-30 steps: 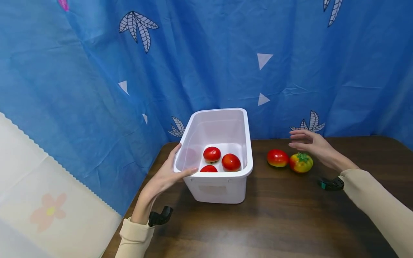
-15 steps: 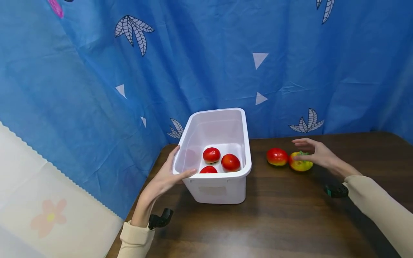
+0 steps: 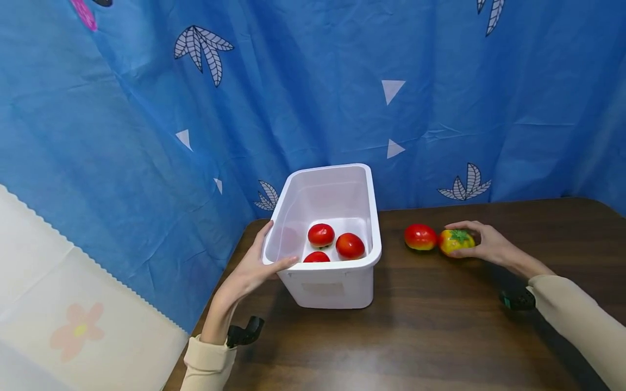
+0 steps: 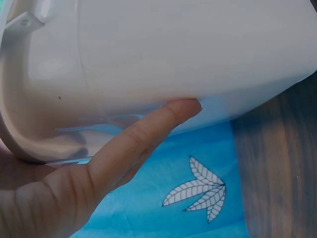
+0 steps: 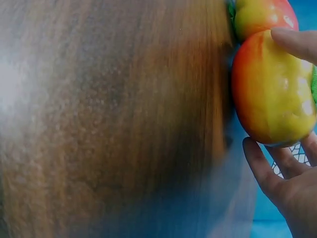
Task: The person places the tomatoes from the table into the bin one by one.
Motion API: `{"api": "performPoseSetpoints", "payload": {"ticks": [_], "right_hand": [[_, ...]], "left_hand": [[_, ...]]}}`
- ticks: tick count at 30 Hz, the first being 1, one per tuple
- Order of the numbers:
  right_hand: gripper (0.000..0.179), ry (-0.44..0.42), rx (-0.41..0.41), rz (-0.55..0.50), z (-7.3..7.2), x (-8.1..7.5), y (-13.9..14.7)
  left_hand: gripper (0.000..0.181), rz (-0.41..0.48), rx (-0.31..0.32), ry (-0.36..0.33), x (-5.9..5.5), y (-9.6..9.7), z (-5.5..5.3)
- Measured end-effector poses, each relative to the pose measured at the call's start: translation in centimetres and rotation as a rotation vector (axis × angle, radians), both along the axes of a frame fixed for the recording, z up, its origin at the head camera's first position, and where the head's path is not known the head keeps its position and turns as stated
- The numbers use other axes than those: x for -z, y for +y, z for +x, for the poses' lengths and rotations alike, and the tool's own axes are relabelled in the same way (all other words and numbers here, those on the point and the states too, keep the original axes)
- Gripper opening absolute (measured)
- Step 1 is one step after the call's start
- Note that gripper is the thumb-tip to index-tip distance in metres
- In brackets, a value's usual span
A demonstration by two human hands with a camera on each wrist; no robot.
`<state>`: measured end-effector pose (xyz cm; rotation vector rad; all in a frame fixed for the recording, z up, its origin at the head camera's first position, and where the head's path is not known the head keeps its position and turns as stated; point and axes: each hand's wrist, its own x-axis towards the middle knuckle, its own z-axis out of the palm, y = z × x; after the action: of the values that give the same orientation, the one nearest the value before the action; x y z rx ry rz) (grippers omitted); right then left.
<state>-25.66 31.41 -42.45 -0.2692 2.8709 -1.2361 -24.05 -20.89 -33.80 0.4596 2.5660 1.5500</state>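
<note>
My left hand (image 3: 254, 266) grips the near left corner of a white plastic bin (image 3: 323, 290), thumb over the rim and fingers along the outer wall. In the left wrist view a finger (image 4: 143, 136) lies against the bin's side. Inside the bin are three red tomatoes, one (image 3: 321, 234) farther back, one (image 3: 350, 246) at right, and one (image 3: 316, 256) partly hidden by the front rim. To the right, my right hand (image 3: 481, 244) pinches a yellow-red tomato (image 5: 275, 91) with a green leafy top between thumb and fingers. It sits on the table, close beside another red-yellow tomato (image 3: 420, 237).
A dark wooden table (image 3: 415, 336) bears everything. Behind it hangs a blue curtain (image 3: 323, 81) with leaf prints, and a pale flowered cloth (image 3: 73, 293) hangs at left. Each wrist wears a black camera.
My right hand has come down from above the yellow-red tomato and closed its thumb and fingers on it. The left hand and bin stay put; the view has shifted slightly.
</note>
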Motion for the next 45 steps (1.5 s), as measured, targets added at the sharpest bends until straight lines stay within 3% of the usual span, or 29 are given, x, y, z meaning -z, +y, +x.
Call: {"api": "performPoseSetpoints", "payload": {"ticks": [22,45], "right_hand": [[0.07,0.021,0.063,-0.002,0.32,-0.11,0.12],[0.07,-0.02,0.097,-0.032,0.82,-0.13,-0.63]], "left_hand": [[0.108,0.023,-0.01,-0.025,-0.25,0.14,0.14],[0.107,0.027,0.011,-0.025,-0.04,-0.09,-0.18]]}}
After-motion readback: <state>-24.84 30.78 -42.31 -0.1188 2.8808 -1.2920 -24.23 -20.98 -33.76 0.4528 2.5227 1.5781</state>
